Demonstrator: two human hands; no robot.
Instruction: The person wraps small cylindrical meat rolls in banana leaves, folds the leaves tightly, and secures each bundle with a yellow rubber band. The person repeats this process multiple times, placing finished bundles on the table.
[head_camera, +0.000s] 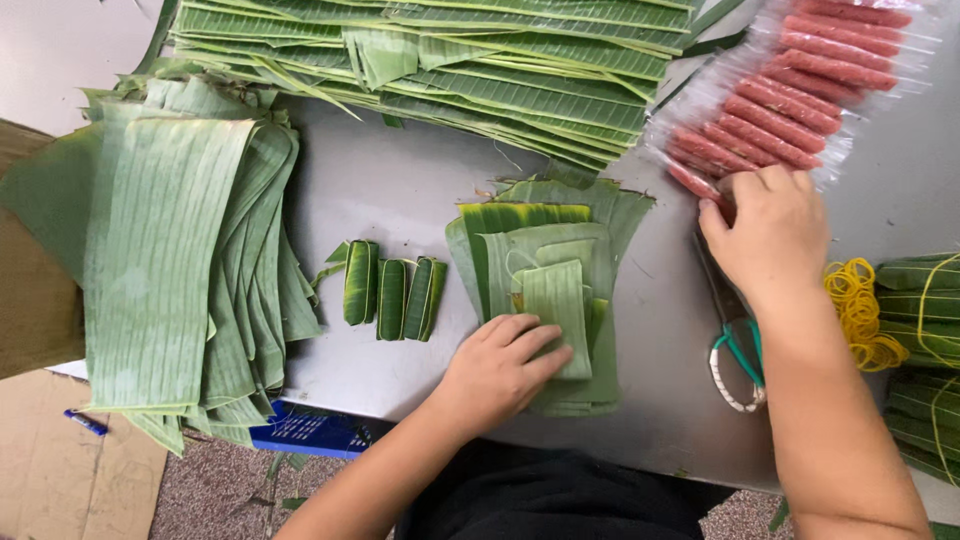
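Head view: left hand (500, 365) lies flat, fingers spread, on the small leaf stack (550, 300) mid-counter (400, 190). Beyond that stack to the right, right hand (770, 235) pinches a sausage (700, 185) from the pack (790, 90).

The left hand (505, 362) lies flat on a small stack of cut banana leaves (548, 300) on the metal table (400, 190). The right hand (770, 235) touches packed red sausages (785, 95). Three rolled leaf parcels (392, 292) lie just beside the stack.
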